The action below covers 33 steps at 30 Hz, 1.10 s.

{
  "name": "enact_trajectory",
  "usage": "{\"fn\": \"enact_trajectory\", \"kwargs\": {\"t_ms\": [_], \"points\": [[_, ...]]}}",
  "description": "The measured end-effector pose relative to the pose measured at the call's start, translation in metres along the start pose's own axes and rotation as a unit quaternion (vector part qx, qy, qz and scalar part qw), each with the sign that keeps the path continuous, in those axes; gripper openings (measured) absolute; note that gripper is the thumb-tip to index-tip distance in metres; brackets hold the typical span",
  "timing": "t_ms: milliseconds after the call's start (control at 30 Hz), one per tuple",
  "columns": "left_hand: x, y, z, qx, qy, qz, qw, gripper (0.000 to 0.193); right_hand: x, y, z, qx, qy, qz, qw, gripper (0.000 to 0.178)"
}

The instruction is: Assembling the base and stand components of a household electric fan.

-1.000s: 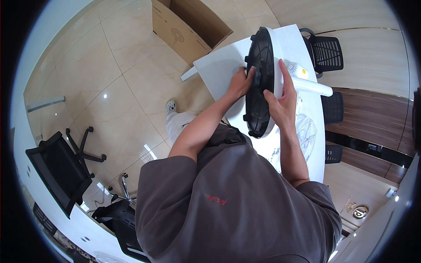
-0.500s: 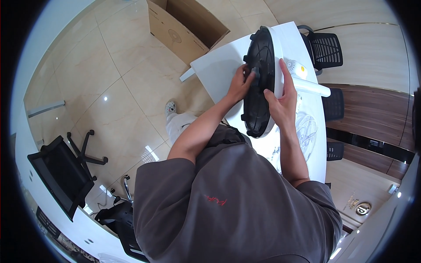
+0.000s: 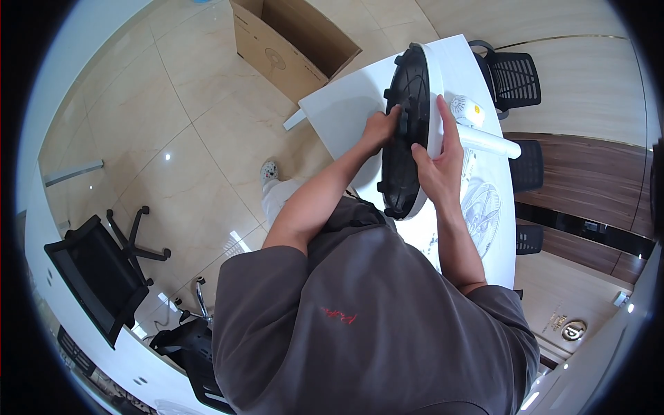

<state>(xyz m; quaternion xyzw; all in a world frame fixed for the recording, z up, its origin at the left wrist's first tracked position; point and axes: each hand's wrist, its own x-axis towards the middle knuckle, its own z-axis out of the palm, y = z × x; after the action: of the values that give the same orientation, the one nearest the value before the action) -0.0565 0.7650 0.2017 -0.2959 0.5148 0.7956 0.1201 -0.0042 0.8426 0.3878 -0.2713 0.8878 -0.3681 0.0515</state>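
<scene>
I hold a round fan base (image 3: 409, 162) on edge over the table, its black, ribbed underside facing left and its white shell facing right. My right hand (image 3: 440, 162) grips the white side, thumb on the black underside and a finger stretched up along the shell. My left hand (image 3: 380, 130) is closed at the middle of the underside, its fingertips pressed to the centre. Whatever those fingertips pinch is hidden. A white fan motor head (image 3: 467, 111) and a white pole (image 3: 490, 140) lie on the table just right of the base.
Beneath lies the white table (image 3: 339, 111); a wire fan guard (image 3: 482, 214) rests on it by my right forearm. An open cardboard box (image 3: 277, 59) stands on the floor beyond. Black chairs (image 3: 512, 79) line the table's right side; another black chair (image 3: 97, 273) is at the left.
My left hand has turned at the centre of the base, its fingers now more curled. The base and my right hand have shifted slightly left.
</scene>
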Motion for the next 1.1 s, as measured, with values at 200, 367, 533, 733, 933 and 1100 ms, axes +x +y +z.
{"fn": "enact_trajectory", "kwargs": {"t_ms": [200, 367, 533, 733, 933, 1100], "points": [[-0.006, -0.027, 0.008, 0.011, 0.078, 0.328, 0.941, 0.057, -0.001, -0.002, 0.006, -0.015, -0.002, -0.004, 1.0, 0.074], [-0.002, -0.038, 0.012, -0.022, 0.048, 0.327, 0.943, 0.053, 0.0, -0.004, 0.007, -0.011, -0.004, -0.006, 1.0, 0.074], [0.007, -0.025, 0.02, 0.014, 0.097, 0.19, 0.977, 0.055, -0.001, -0.004, 0.011, 0.036, -0.001, -0.012, 0.999, 0.072], [0.012, -0.036, 0.029, 0.002, 0.11, 0.161, 0.981, 0.056, -0.009, 0.001, 0.018, 0.131, -0.002, 0.001, 0.991, 0.072], [0.021, -0.047, 0.034, -0.004, 0.118, 0.151, 0.981, 0.055, -0.024, 0.014, 0.016, 0.109, -0.009, -0.02, 0.994, 0.082], [0.021, -0.045, 0.036, -0.003, 0.119, 0.157, 0.98, 0.054, -0.036, 0.059, 0.006, 0.34, 0.112, 0.158, 0.92, 0.069]]}}
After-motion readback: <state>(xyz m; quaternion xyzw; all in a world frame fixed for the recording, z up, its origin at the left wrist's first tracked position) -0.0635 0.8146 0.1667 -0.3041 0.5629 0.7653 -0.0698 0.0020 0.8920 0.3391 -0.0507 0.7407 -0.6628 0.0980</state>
